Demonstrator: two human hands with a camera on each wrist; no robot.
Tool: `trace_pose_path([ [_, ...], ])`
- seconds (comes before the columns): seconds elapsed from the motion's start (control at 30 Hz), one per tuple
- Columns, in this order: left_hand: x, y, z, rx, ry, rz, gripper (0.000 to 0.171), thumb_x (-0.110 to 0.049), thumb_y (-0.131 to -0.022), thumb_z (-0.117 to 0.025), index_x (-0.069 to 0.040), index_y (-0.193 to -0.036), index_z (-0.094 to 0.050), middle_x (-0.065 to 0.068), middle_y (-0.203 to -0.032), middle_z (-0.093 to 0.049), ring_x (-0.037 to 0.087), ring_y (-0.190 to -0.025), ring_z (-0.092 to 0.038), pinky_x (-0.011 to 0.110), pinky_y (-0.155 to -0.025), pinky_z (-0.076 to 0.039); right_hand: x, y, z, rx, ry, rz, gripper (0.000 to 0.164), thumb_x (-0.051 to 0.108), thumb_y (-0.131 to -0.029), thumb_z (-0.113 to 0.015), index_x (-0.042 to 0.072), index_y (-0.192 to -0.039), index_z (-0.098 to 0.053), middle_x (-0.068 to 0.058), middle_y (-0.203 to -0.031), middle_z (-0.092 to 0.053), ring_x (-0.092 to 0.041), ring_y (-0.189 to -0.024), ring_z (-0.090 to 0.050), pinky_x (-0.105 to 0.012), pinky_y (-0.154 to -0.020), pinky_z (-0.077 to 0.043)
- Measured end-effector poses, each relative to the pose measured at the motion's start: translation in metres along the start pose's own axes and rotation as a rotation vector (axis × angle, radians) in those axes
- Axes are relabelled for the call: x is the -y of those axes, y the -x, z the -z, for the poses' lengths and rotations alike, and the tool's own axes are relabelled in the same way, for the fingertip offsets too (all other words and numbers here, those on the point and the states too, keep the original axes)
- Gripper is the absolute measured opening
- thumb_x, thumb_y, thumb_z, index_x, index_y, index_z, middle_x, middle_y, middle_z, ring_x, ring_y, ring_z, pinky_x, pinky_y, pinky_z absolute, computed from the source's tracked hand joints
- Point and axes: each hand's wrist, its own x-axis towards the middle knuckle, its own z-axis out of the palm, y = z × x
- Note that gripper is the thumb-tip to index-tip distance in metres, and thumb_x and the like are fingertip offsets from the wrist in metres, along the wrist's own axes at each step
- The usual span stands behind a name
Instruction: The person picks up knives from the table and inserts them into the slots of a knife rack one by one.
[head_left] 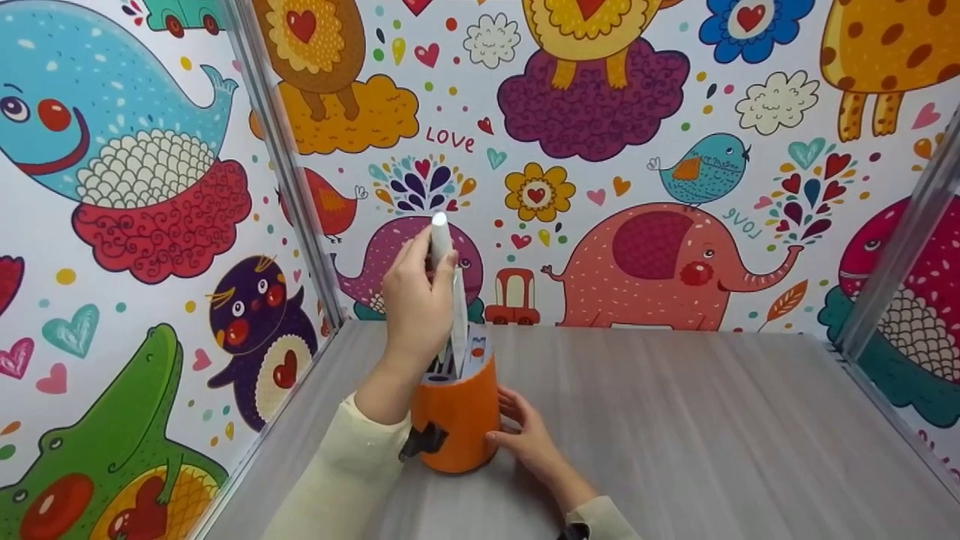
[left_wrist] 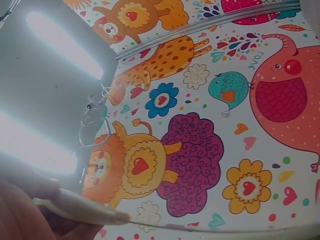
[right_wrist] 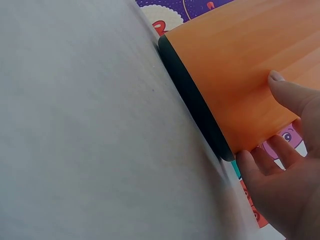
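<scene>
An orange knife block (head_left: pixel 456 420) with a grey slotted top stands upright on the table. My left hand (head_left: pixel 420 289) grips the white handle of a knife (head_left: pixel 441 234) above it. The blade points down, its lower end at the slots in the top; how deep it sits is hard to tell. In the left wrist view the knife handle (left_wrist: pixel 87 207) lies between thumb and fingers. My right hand (head_left: pixel 531 435) holds the block's right side low down, the thumb (right_wrist: pixel 290 92) on one face and the fingers (right_wrist: pixel 267 160) round another. The block's dark base (right_wrist: pixel 195 100) rests on the tabletop.
The grey wood-grain table (head_left: pixel 675 420) meets cartoon-printed walls (head_left: pixel 465 97) at the back and sides. Metal corner posts (head_left: pixel 289 165) stand between the panels. A black device (head_left: pixel 426 441) at the left cuff hides part of the block's front. Bright lamps (left_wrist: pixel 65 45) hang overhead.
</scene>
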Motion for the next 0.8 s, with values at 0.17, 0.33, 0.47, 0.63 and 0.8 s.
trace_pose_path([
  [0.17,0.013,0.003,-0.008,-0.003,-0.002,0.035,0.045,-0.024,-0.099,-0.06,-0.005,-0.139,-0.055,0.012,-0.123,-0.064,0.026,-0.11,-0.065,0.043,-0.092,-0.057,0.0,-0.001,0.0,0.002,-0.008,-0.001,0.076,0.021,-0.085,-0.078,0.015,-0.15,-0.039,-0.014,-0.151,-0.045,-0.036,-0.139,-0.043,-0.055,-0.113,-0.038],
  [0.33,0.025,0.011,-0.014,0.013,0.004,0.085,0.045,-0.022,-0.099,-0.06,-0.005,-0.14,-0.054,0.014,-0.127,-0.064,0.029,-0.114,-0.065,0.047,-0.09,-0.057,-0.001,-0.001,0.001,0.005,-0.004,-0.022,0.076,0.022,-0.085,-0.079,0.017,-0.15,-0.039,-0.013,-0.151,-0.045,-0.036,-0.139,-0.043,-0.055,-0.113,-0.039],
  [0.47,0.033,0.018,-0.02,0.024,-0.005,0.104,0.044,-0.02,-0.099,-0.061,-0.005,-0.14,-0.054,0.015,-0.127,-0.064,0.03,-0.113,-0.065,0.047,-0.09,-0.057,-0.002,-0.002,0.002,0.004,0.01,-0.041,0.075,0.027,-0.084,-0.079,0.021,-0.149,-0.04,-0.01,-0.152,-0.045,-0.034,-0.14,-0.044,-0.053,-0.113,-0.039],
  [0.63,0.042,0.027,-0.029,0.047,-0.008,0.122,0.045,-0.022,-0.099,-0.06,-0.006,-0.14,-0.054,0.013,-0.127,-0.063,0.029,-0.114,-0.065,0.046,-0.091,-0.056,-0.001,0.0,0.004,-0.013,0.029,-0.044,0.075,0.029,-0.084,-0.079,0.023,-0.148,-0.041,-0.008,-0.151,-0.046,-0.033,-0.139,-0.045,-0.053,-0.113,-0.04],
  [0.8,0.052,0.037,-0.034,0.036,-0.017,0.127,0.041,-0.021,-0.099,-0.06,-0.007,-0.138,-0.056,0.013,-0.127,-0.064,0.03,-0.113,-0.065,0.048,-0.09,-0.056,-0.003,0.0,0.002,-0.002,0.034,-0.024,0.074,0.028,-0.086,-0.077,0.022,-0.15,-0.04,-0.01,-0.152,-0.045,-0.034,-0.139,-0.044,-0.053,-0.113,-0.04],
])
